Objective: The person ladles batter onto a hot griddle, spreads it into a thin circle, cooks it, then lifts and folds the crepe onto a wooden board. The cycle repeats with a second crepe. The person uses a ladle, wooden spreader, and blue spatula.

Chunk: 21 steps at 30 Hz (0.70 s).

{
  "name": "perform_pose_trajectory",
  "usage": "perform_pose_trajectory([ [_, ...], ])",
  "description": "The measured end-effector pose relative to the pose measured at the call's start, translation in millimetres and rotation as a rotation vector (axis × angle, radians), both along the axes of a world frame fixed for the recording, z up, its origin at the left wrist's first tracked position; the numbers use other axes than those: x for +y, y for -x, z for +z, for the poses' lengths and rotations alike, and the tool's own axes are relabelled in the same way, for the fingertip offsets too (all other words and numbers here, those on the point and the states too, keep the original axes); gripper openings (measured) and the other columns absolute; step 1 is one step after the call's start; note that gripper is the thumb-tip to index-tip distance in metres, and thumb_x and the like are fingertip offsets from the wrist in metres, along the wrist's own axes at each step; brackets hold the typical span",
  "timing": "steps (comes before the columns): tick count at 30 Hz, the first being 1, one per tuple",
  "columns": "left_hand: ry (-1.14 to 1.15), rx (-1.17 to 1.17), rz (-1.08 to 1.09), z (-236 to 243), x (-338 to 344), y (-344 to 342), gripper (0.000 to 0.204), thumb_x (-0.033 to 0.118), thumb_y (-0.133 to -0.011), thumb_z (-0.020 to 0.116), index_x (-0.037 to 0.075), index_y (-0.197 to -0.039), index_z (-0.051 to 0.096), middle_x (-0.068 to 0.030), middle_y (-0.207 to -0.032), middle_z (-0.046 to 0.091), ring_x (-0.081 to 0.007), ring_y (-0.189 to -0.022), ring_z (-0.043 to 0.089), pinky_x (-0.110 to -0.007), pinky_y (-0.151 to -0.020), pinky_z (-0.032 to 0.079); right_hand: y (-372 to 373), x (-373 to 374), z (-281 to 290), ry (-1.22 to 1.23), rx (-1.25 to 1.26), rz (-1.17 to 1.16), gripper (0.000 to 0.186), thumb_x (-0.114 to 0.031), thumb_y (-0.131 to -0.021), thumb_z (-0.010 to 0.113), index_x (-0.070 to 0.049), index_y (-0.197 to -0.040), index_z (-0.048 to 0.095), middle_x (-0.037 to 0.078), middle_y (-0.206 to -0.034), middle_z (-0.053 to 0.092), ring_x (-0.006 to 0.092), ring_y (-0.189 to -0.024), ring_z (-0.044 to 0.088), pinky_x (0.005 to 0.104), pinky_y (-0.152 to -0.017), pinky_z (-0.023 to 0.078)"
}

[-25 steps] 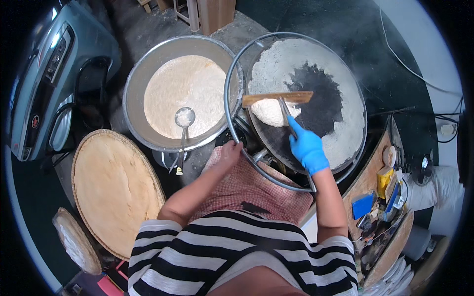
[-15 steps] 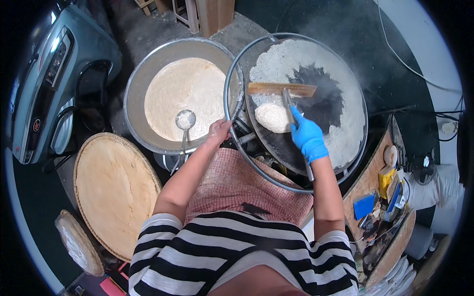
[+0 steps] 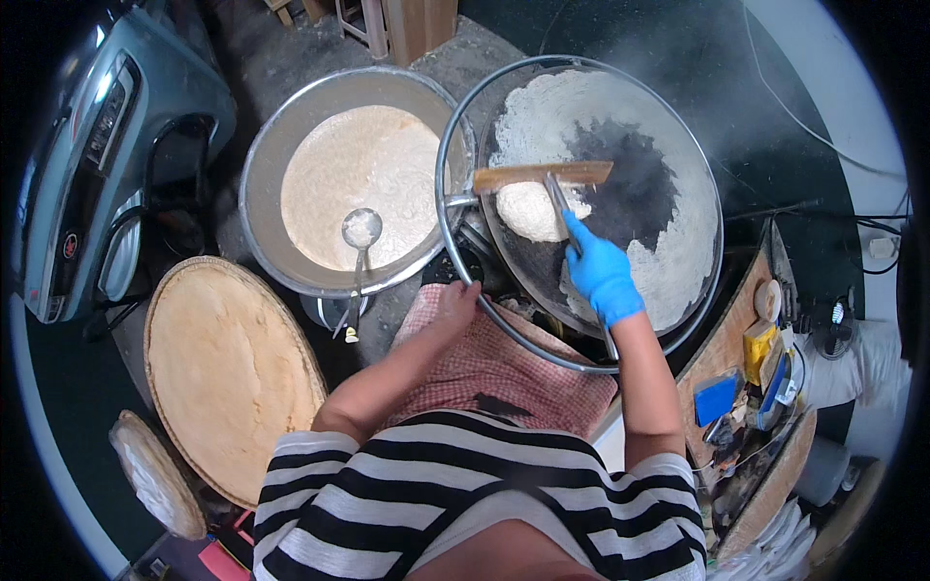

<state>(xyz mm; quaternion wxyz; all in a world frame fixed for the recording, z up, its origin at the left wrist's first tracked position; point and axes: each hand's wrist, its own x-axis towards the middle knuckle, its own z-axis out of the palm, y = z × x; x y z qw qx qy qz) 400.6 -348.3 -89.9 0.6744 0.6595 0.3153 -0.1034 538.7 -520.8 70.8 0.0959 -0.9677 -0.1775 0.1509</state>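
My right hand (image 3: 603,276), in a blue glove, is closed round the metal handle of a batter spreader (image 3: 542,175). Its wooden blade lies across the left part of a round dark griddle (image 3: 635,184), at the far edge of a mound of pale batter (image 3: 531,215). A thin whitish layer with a ragged inner edge covers much of the griddle's outer part. My bare left hand (image 3: 458,305) has its fingers at the near left of the metal ring (image 3: 518,341) around the griddle, gripping it.
Left of the griddle stands a large metal pot (image 3: 260,208) of batter, with a ladle (image 3: 360,232) in it. A round tray (image 3: 228,378) topped with flat tan sheets lies nearer left. A scooter (image 3: 116,165) stands far left; a cluttered wooden board (image 3: 731,373) is at right. Steam rises beyond the griddle.
My left hand has moved nearer and slightly right with the ring, whose spokes now stand elsewhere. The spreader has shifted slightly left, and its blade now meets the mound's far edge.
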Motion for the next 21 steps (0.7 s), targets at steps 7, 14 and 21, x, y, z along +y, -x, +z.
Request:
perform_pose_trajectory([
  [7,0.142,0.053,-0.078,-2.8,67.3,-54.5,0.028,0.026,-0.089,0.053,0.000,-0.079,0.060,-0.0058,-0.068,0.062,-0.0127,-0.055,0.054,-0.028,-0.053,0.044,4.8,-39.4,11.0,0.010,0.140,-0.001,0.059,-0.019,-0.082,0.055,-0.025,-0.136,0.034,0.022,-0.091,0.062,0.0382,-0.082,0.060,0.0441,-0.074,0.047],
  [14,0.106,-0.112,0.011,-18.7,65.4,-39.7,0.030,0.032,-0.092,0.049,0.004,-0.088,0.060,0.0020,-0.069,0.053,-0.0062,-0.059,0.046,-0.021,-0.055,0.038,-69.5,-9.1,-32.4,-0.269,0.043,0.194,0.048,-0.020,-0.084,0.056,-0.027,-0.130,0.044,0.020,-0.098,0.061,0.0370,-0.085,0.059,0.0418,-0.076,0.047],
  [21,0.216,-0.033,0.076,-13.7,15.8,3.7,0.027,0.028,-0.092,0.049,0.004,-0.086,0.059,-0.0033,-0.073,0.060,-0.0117,-0.062,0.054,-0.025,-0.059,0.044,-144.9,-60.3,-23.5,-0.499,0.190,0.230,0.042,-0.001,-0.083,0.054,-0.014,-0.122,0.054,0.010,-0.112,0.062,0.0167,-0.095,0.058,0.0291,-0.087,0.043],
])
